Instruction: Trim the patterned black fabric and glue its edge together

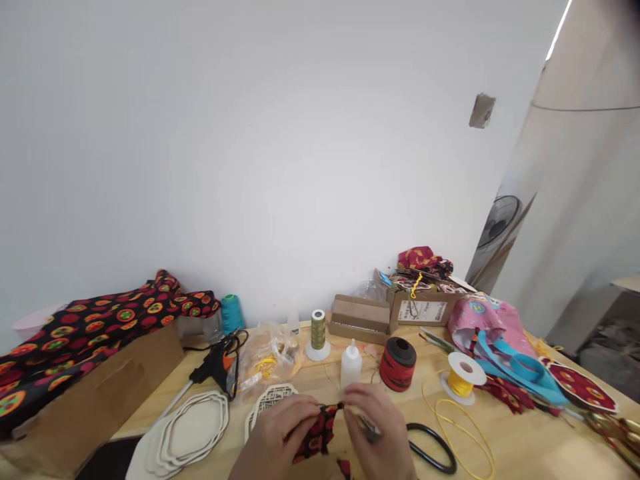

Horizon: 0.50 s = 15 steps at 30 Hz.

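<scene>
Both hands are at bottom centre, pinched on the scrap point(319, 433). Left hand point(277, 437) is closed on its left end. Right hand point(377, 427) is closed on the right end, with something small and metallic tucked in the same fingers; I can't tell what. The scrap is bunched between them just above the table point(525, 447), in front of the bottle point(351, 363). Risks as I judge them: the scrap is small and crumpled and could slip from either pinch. My double-loaded right hand may drop the metal bit. The bottle and red spool point(397, 363) are near my knuckles and easy to knock. Loose yellow cord point(460, 383) by the scissors point(419, 448), lower right, could snag.
</scene>
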Motion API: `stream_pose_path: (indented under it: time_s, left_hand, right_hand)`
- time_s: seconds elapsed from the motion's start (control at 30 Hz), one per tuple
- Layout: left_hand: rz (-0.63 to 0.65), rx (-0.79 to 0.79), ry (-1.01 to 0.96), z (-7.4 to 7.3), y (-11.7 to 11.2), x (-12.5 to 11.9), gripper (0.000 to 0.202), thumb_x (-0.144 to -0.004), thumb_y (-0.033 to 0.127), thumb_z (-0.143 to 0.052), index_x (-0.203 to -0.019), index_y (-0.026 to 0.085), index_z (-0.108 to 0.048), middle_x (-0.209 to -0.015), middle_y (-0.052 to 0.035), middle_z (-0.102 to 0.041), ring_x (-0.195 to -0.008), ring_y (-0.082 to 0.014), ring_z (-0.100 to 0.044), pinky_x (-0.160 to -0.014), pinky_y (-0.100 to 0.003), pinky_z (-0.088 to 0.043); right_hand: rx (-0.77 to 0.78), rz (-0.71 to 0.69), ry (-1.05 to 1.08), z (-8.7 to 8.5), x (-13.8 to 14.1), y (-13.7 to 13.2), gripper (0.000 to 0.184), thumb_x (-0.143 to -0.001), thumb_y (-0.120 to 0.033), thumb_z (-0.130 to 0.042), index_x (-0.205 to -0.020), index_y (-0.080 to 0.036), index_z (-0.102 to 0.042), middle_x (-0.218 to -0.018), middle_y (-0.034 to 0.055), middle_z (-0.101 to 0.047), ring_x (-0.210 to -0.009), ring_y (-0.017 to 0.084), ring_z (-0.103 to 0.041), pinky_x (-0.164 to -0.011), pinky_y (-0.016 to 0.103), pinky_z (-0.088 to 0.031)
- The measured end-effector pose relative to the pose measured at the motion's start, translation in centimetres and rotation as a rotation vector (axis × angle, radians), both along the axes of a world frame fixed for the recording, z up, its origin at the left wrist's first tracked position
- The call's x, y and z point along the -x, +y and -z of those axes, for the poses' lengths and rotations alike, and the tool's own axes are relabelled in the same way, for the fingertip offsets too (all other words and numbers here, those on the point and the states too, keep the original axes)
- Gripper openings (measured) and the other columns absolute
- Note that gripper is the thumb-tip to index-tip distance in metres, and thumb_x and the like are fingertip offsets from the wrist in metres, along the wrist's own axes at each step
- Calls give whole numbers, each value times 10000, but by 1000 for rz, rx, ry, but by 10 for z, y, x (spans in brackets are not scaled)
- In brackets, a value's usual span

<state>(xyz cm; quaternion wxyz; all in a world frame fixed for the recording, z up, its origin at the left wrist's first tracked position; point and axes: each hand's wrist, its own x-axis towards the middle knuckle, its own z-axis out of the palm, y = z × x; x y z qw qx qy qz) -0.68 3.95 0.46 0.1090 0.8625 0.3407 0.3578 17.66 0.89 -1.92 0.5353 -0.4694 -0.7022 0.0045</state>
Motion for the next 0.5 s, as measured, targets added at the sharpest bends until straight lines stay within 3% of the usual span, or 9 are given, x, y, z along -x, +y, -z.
stream_pose_path:
  time_s: [0.13, 0.23, 0.33, 0.5]
  left_hand:
    - [-54, -18, -17, 18, 9, 9, 121, -752, 209, -556, -810, 255, -652, -836, -3, -728, -771, -125, -660, -713, -181, -513]
    - [-79, -21, -23, 28, 12, 15, 117, -750, 222, -560, -811, 256, -653, -848, -10, -728, -773, -130, -662, -710, -191, -519]
    - [-101, -21, -33, 32, 13, 20, 105, -747, 242, -563, -803, 251, -652, -847, -17, -728, -772, -139, -664, -706, -206, -526]
    - [-107, -12, -46, 32, 13, 21, 107, -754, 231, -555, -799, 249, -649, -830, -12, -727, -768, -136, -662, -712, -209, -526]
  right_hand:
    - [232, 204, 59, 4, -11, 24, 346, -711, -119, -488, -1050, -185, -505, -1044, 96, -581, -905, 203, -558, -645, 287, -502]
    - [397, 282, 65, -1, -12, 38, 444, -660, -128, -513, -1095, -191, -452, -1065, 68, -559, -856, 194, -559, -702, 310, -479]
    - [438, 346, 83, -8, -9, 45, 388, -655, -199, -547, -1034, -196, -461, -964, 45, -575, -817, 211, -553, -717, 346, -454]
    - [456, 386, 93, -4, -2, 54, 467, -642, -267, -588, -1074, -151, -455, -953, 105, -558, -901, 296, -515, -739, 409, -419]
